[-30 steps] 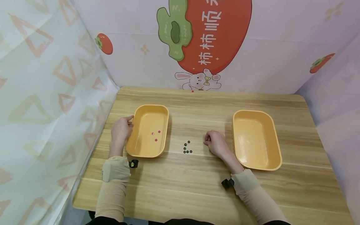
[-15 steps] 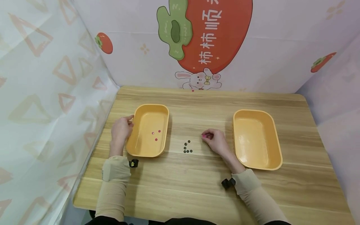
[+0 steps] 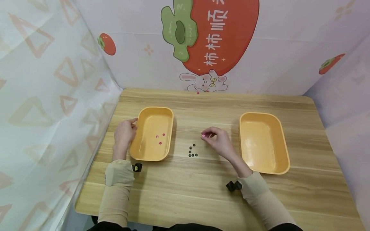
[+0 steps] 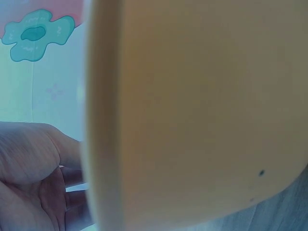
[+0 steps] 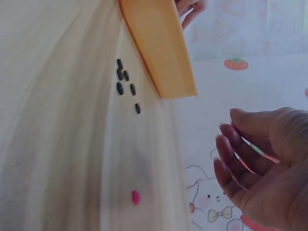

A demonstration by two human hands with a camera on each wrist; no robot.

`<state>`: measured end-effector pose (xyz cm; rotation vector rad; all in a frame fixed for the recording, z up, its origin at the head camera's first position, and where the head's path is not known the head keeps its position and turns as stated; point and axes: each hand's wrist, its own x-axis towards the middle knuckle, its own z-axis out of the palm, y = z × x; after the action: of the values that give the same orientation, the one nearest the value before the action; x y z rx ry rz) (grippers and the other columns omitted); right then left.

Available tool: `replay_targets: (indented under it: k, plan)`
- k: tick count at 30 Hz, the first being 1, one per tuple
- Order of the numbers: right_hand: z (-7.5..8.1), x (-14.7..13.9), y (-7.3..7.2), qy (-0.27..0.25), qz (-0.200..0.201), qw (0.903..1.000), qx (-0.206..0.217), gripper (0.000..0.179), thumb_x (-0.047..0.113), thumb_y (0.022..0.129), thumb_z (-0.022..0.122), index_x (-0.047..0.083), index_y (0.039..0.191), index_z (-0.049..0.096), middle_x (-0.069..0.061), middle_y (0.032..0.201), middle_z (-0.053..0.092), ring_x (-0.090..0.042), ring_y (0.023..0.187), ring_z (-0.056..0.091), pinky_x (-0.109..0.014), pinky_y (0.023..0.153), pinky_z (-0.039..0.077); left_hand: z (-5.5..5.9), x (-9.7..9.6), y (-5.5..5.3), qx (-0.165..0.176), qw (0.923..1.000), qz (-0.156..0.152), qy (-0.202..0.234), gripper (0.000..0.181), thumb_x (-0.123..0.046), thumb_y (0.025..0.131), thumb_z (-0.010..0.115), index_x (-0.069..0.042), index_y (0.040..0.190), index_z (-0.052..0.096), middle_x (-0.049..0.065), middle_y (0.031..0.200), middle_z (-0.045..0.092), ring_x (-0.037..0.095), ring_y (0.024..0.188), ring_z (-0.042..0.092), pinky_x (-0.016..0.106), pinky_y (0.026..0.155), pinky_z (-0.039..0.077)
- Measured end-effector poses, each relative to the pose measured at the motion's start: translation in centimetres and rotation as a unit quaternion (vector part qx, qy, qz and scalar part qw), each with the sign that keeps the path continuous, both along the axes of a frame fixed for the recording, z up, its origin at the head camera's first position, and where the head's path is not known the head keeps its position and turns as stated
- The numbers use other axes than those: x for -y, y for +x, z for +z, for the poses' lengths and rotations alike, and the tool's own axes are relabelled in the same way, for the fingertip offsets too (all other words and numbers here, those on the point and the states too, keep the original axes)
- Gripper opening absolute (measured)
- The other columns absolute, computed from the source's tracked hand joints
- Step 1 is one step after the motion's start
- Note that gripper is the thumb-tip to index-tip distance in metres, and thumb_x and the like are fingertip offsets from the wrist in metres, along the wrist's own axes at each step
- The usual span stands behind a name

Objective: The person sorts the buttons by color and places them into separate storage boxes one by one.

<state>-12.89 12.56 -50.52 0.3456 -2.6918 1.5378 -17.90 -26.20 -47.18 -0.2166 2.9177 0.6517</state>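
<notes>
My right hand [image 3: 221, 142] pinches a small round pink bead [image 3: 203, 135] between thumb and fingertips, raised above the table. In the right wrist view, the fingers bend toward the thumb, while another pink bead [image 5: 135, 197] lies on the tabletop below the hand. Just left of that hand in the head view is a cluster of several black beads [image 3: 192, 155]. My left hand [image 3: 124, 135] rests against the left side of a yellow bin [image 3: 151, 154], its fingertips at the rim. Several pink beads [image 3: 160, 143] lie inside this bin. In the left wrist view, the bin wall [image 4: 207, 96] hides the fingertips.
A second yellow bin [image 3: 257, 144] stands to the right of the right forearm. Both bins sit on a wooden table [image 3: 185, 195]. A printed cloth wall [image 3: 138, 64] rises behind the table's far edge.
My right hand has lifted and shifted slightly left and away from me, and the pink bead has come into view between its fingertips. The left hand and bins stay in place.
</notes>
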Motion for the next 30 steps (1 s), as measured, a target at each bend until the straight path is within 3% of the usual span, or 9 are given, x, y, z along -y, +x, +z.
replay_targets:
  k: [10,14,22,30]
  plan:
    - [1.4,4.1,-1.4,-0.042,0.069,0.9964,-0.022,0.014,0.004,0.097,0.082,-0.002,0.109,0.080,-0.014,0.103,0.081,-0.025,0.093,0.074,-0.042,0.091,0.061,0.2,-0.2,0.0,0.004,1.0000,-0.001,0.003,0.049,-0.006,0.111,0.059,-0.005,0.159,0.056,0.025,0.138,0.075,0.045,0.125,0.073,0.059,0.097,0.061]
    - [1.3,6.3,-2.0,-0.051,0.088,0.9946,-0.023,0.014,0.004,0.097,0.082,-0.003,0.108,0.080,-0.013,0.101,0.081,-0.022,0.091,0.073,-0.039,0.090,0.061,0.2,-0.2,0.0,0.003,1.0000,-0.001,0.003,0.049,-0.006,0.110,0.058,-0.005,0.159,0.056,0.025,0.138,0.075,0.045,0.125,0.073,0.059,0.098,0.060]
    - [1.7,10.8,-3.3,-0.080,0.133,0.9876,-0.025,0.013,0.002,0.097,0.081,-0.005,0.108,0.078,-0.017,0.103,0.079,-0.028,0.095,0.073,-0.052,0.093,0.064,0.2,-0.2,0.1,0.002,1.0000,-0.001,0.003,0.048,-0.005,0.110,0.058,-0.005,0.159,0.057,0.025,0.137,0.075,0.045,0.125,0.074,0.060,0.099,0.060]
    - [0.8,13.5,-4.3,-0.063,0.159,0.9845,-0.038,0.014,0.004,0.098,0.081,-0.006,0.107,0.077,-0.018,0.105,0.078,-0.030,0.101,0.073,-0.052,0.094,0.063,0.1,-0.2,0.1,-0.004,1.0000,0.000,0.006,0.048,-0.005,0.110,0.058,-0.004,0.158,0.058,0.025,0.136,0.075,0.045,0.124,0.074,0.059,0.096,0.060]
